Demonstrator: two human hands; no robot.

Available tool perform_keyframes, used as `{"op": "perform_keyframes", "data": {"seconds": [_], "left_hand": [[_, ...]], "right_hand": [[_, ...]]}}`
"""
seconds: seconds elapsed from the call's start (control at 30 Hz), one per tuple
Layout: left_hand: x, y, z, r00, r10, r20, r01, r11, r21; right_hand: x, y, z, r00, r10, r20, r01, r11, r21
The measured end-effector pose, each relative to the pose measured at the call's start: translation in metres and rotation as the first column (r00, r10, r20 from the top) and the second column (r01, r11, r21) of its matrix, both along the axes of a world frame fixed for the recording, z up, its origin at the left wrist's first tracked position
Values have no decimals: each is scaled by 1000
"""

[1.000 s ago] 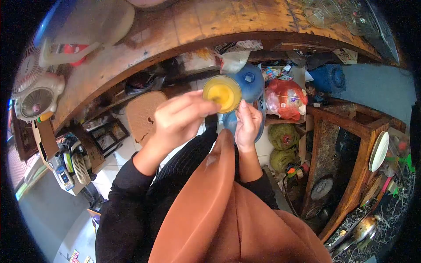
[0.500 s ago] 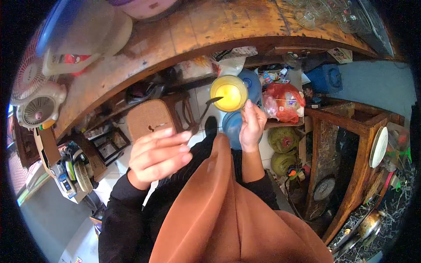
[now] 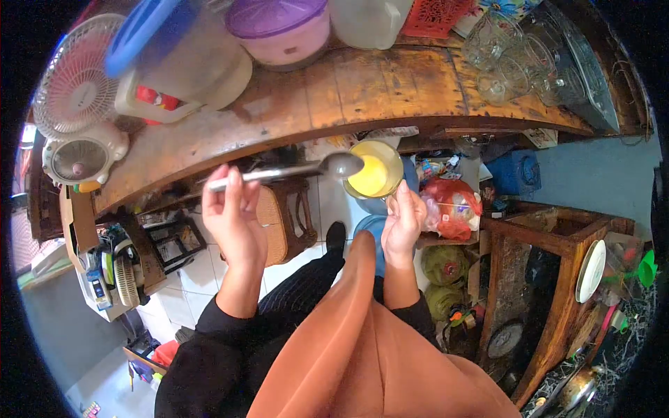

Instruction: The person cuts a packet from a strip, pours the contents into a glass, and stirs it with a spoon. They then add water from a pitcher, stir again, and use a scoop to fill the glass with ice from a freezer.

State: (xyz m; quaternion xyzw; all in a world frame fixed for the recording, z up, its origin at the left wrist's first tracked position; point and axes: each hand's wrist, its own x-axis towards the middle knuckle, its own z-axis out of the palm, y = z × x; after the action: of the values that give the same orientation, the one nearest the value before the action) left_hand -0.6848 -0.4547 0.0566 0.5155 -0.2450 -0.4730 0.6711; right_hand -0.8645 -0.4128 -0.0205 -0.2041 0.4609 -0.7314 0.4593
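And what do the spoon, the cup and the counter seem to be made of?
The spoon looks like polished metal, from its grey shine. The cup seems smooth glass, being see-through, though clear plastic is possible. The counter looks like wood, perhaps varnished: brown, with board lines and dark marks.

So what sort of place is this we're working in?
Probably a home kitchen or small food stall: there's clear glassware on a wooden counter, and what look like green gas cylinders stand below.
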Motion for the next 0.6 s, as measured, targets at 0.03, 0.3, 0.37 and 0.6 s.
{"op": "perform_keyframes", "data": {"seconds": [0.03, 0.3, 0.37, 0.6], "left_hand": [[3, -8, 3, 1000, -20, -17, 20, 1000, -13], [-41, -118, 68, 999, 44, 14, -31, 864, -503], [-64, -153, 85, 836, 401, 374, -23, 707, -707], [-109, -224, 42, 522, 352, 777, 467, 644, -605]], "right_hand": [[0, -4, 6, 1000, 2, -1, -2, 1000, -1], [-2, -28, 42, 999, 5, -36, -8, 998, -66], [1, -29, 43, 1000, -17, -21, 15, 997, -75], [10, -21, 41, 991, -96, 95, 93, 995, 32]]}}
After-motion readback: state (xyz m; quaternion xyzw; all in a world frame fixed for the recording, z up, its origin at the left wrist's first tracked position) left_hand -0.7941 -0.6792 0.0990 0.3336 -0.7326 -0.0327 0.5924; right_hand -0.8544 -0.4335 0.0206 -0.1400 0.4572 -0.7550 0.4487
